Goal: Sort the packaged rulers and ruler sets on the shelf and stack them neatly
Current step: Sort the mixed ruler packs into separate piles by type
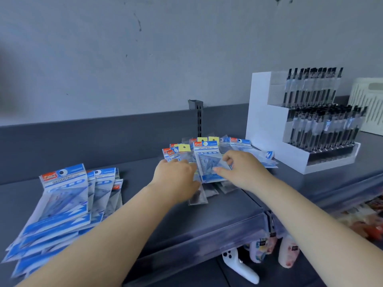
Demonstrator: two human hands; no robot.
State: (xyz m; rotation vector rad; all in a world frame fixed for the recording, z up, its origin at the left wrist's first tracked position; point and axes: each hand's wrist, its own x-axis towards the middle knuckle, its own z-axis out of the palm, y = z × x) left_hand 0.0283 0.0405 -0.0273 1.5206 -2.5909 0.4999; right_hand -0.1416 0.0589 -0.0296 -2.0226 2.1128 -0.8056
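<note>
Item: mixed heap of blue-and-white plastic-packed geometric ruler sets and clear yellow-tagged ruler packs [207, 162], mid dark grey metal shelf [145, 204]. Step — sorting. Left hand [176, 179] rests flat on the heap; right hand [240, 166] pinches the top blue-headed set [208, 157]. Next, likely: lift it onto the fanned blue stack [66, 204] at left — square edges.

On the shelf [186, 220] in front of me, a fanned stack of geometric sets [62, 206] lies at the left near the front edge, well apart from the mixed pile of packets [207, 160] in the middle toward the back panel. My left hand [176, 177] rests on that pile's left part and my right hand [242, 168] on its right. The stepped pen display [306, 125] stands to the right of the pile, with a slatted basket [369, 104] behind it.
</note>
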